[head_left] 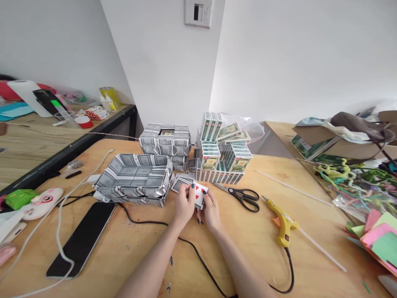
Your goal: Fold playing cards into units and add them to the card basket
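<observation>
Both my hands meet over the middle of the table around a playing card [200, 194] with red hearts on its face. My left hand [185, 203] pinches its left side, thumb on the face. On its right side my right hand [211, 207] grips it, some fingers curled beneath. Whether more cards lie under this one I cannot tell. Loose cards [180, 183] lie face down just beyond my left hand. Left of them stands an open tray-like box [133, 192] made of folded grey-backed cards. Behind it is a stacked block of similar folded cards [166, 142].
Green-and-white card packs [220, 165] are piled behind my hands. Black-handled scissors [245, 196] and a yellow glue gun [282, 223] lie to the right, with a glue stick [294, 188]. A phone [83, 240], a white cable [60, 223] and a black cord [198, 252] lie left and front.
</observation>
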`<action>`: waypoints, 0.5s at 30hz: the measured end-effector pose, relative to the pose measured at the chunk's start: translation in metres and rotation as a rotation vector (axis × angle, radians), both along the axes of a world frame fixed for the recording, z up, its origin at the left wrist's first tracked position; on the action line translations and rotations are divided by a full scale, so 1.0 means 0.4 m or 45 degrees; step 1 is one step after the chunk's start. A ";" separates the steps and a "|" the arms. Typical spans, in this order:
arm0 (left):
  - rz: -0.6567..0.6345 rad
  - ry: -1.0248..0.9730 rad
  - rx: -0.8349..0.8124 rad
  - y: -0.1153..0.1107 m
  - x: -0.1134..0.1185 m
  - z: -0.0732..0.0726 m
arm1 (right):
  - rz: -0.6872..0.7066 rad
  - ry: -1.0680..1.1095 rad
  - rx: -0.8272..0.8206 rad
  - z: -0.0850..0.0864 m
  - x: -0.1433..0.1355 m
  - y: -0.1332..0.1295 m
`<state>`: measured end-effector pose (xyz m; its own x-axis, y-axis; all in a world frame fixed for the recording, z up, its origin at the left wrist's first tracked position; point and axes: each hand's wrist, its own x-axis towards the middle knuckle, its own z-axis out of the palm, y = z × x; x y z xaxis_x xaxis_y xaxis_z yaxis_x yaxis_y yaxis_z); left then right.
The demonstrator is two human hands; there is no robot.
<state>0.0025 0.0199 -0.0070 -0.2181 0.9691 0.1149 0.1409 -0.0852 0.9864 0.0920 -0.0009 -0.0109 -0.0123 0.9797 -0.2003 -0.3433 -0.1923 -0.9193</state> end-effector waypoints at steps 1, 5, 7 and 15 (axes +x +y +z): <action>-0.019 -0.015 0.006 0.000 0.000 -0.001 | -0.022 -0.005 0.006 0.001 -0.001 -0.001; -0.121 -0.139 -0.025 0.000 0.000 -0.002 | -0.082 -0.007 0.022 0.003 -0.002 -0.001; -0.152 -0.217 -0.061 0.000 0.001 0.001 | -0.095 -0.010 0.018 0.004 0.001 0.001; -0.159 -0.278 -0.158 0.003 0.003 0.000 | -0.107 -0.036 0.007 0.006 0.008 0.006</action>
<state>0.0039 0.0210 -0.0069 -0.1025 0.9938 -0.0429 -0.0803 0.0347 0.9962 0.0952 0.0014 -0.0087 0.0754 0.9781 -0.1941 -0.3317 -0.1590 -0.9299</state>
